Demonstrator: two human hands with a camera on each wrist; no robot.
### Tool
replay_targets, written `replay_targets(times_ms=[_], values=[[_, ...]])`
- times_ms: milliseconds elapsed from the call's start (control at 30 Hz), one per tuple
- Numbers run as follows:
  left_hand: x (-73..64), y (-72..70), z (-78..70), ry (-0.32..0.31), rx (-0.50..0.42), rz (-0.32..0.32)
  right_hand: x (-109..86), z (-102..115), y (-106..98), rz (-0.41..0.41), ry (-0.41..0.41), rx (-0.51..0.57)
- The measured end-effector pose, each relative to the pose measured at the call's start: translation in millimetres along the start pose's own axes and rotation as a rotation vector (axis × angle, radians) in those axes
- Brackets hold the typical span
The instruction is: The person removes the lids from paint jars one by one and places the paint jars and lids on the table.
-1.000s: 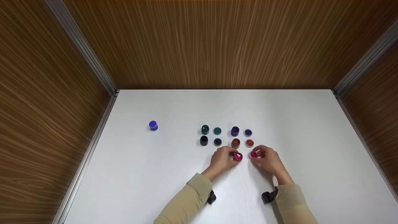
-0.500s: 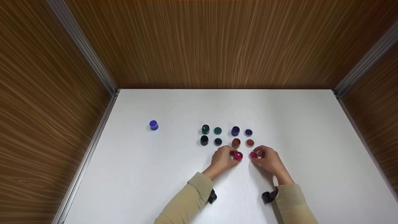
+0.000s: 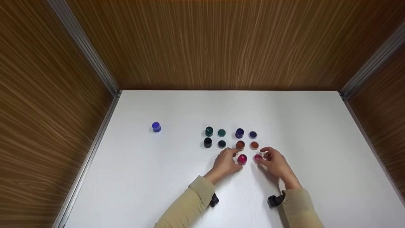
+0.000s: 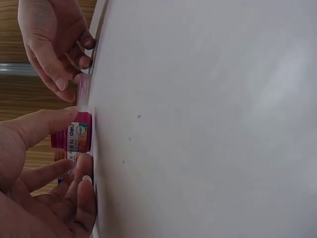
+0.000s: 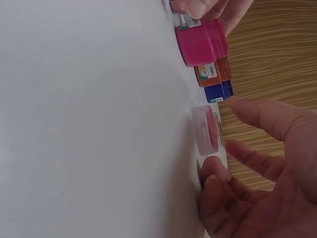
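Note:
An uncapped jar of pink paint (image 3: 242, 159) stands upright on the white table, its label showing in the left wrist view. My left hand (image 3: 224, 163) lies around its left side, thumb and fingers spread apart with the jar between them. To the right, the jar's pink lid (image 3: 258, 157) rests on the table with its coloured inside up. Over the lid is my right hand (image 3: 276, 163), its thumb and fingers parted; the right wrist view shows a gap between the fingertips and the lid (image 5: 204, 130).
Behind the pink jar are uncapped orange (image 3: 240, 145) and purple (image 3: 239, 133) jars, each with its lid on the right. Further left stand a green jar (image 3: 209, 131) and a black jar (image 3: 208, 142) with their lids. A capped blue jar (image 3: 156, 127) stands alone at the left.
Both hands have loosened: the left fingers have spread away from the pink jar, and the right fingers have let go of the lid. Jar and lid stay in place.

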State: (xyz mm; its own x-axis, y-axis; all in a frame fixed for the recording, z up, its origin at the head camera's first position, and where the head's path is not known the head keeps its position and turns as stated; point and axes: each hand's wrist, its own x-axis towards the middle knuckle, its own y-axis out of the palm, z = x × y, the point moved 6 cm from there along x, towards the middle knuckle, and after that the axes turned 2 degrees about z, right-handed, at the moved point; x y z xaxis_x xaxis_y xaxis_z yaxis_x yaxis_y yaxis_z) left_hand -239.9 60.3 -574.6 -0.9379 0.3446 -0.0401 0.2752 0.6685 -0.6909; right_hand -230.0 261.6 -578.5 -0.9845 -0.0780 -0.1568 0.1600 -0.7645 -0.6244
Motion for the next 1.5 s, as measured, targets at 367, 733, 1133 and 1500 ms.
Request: replay_targets(times_ms=[367,733,1133,1500], values=[[-17.1,-16.7,0.2,-0.015,0.01,0.071,-10.5,13,-8,0.022,-0.038,0.029],[-38.4,-57.7,10.8,-0.041,-0.125,-0.012,-20.8,45,-14,0.001,-0.14,0.046],[-55.5,-119.5,51.0,-0.052,-0.236,-0.211,-26.7,90,4,0.053,-0.296,0.1],[-56.4,-154.2,101.8,-0.169,-0.245,-0.418,-23.6,119,45,0.175,-0.402,0.131]])
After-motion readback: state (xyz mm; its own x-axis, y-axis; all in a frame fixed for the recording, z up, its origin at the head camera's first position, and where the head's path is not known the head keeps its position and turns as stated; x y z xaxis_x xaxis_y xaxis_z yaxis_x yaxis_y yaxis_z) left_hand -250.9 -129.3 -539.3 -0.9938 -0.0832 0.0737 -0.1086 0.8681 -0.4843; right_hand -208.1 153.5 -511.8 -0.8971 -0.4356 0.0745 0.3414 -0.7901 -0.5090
